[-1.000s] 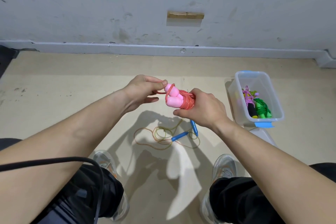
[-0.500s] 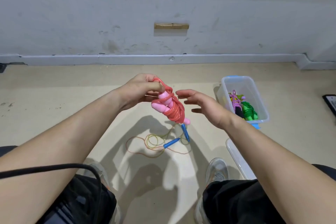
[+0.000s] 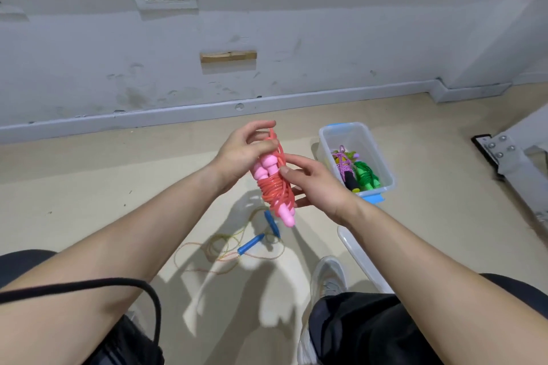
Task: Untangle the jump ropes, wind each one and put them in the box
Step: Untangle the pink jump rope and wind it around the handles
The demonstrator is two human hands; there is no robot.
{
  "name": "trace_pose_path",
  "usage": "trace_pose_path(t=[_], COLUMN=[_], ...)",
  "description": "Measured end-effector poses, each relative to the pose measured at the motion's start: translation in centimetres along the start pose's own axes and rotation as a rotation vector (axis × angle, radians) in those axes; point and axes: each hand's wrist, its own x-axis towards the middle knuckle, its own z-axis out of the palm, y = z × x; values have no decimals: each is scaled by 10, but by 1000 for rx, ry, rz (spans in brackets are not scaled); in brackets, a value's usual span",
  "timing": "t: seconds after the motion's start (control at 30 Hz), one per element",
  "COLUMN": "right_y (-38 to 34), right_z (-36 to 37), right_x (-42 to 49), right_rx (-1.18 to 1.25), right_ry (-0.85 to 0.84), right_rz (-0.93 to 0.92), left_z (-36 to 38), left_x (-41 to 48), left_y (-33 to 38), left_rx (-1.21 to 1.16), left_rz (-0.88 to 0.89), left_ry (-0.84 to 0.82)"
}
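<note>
While left fingers [image 3: 262,128] pinch the pink rope [image 3: 275,187], right fingers [image 3: 299,162] (earlier apart) clasp it.

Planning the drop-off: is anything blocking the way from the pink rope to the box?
Nothing visible blocks it. The box is open on top, and only the person's own right hand, holding the pink rope, lies between them.
</note>
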Motion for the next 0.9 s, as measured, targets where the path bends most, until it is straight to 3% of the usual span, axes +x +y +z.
trace_pose_path(t=[0.2, 0.33, 0.53, 0.77, 0.9], right_y=[19, 48, 95, 137, 162], right_z=[-45, -81, -146, -225, -259], right_x=[-3, 14, 57, 122, 173], right_rx=[50, 33, 87, 133, -27], right_ry=[155, 353, 637, 758, 781], right_rz=[19, 25, 73, 210, 286], left_z=[47, 80, 146, 197, 218], left_x=[24, 41, 89, 163, 217], left_y=[-18, -42, -80, -111, -142], left_rx=[-149, 4, -50, -162, -262], left_rz=[-196, -331, -367, -461, -546], left_ry=[123, 52, -1, -82, -85])
